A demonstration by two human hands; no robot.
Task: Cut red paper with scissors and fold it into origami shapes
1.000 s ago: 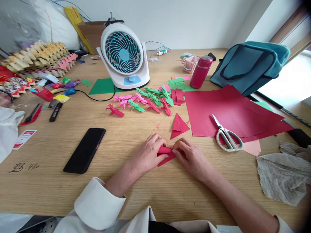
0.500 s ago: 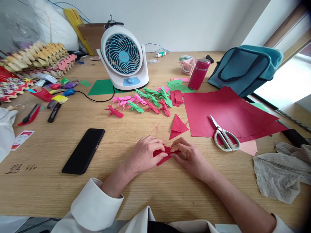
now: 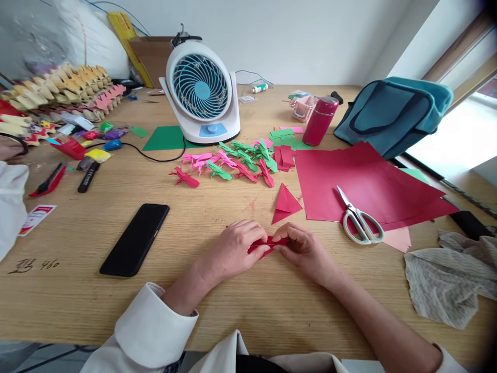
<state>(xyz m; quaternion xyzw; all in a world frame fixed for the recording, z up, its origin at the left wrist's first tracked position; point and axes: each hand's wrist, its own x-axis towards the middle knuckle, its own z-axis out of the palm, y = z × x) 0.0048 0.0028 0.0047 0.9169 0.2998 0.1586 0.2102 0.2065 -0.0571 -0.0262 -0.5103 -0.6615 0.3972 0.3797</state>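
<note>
A small piece of folded red paper is pinched between my two hands, low over the wooden table. My left hand grips its left part, thumb in front and fingers behind, covering much of it. At the paper's right end, my right hand closes thumb and fingertips on it. Just beyond my hands lies a red folded paper triangle. Farther back, several small folded paper figures in green, pink and red lie in a cluster.
White-handled scissors rest on large red sheets at the right. A black phone lies left of my hands. Behind stand a white fan, a red flask and a teal bag. A grey cloth lies far right.
My left hand has shifted slightly right along the red paper, and less of the paper's lower flap shows. At the far left edge, part of another person's arm has come into view.
</note>
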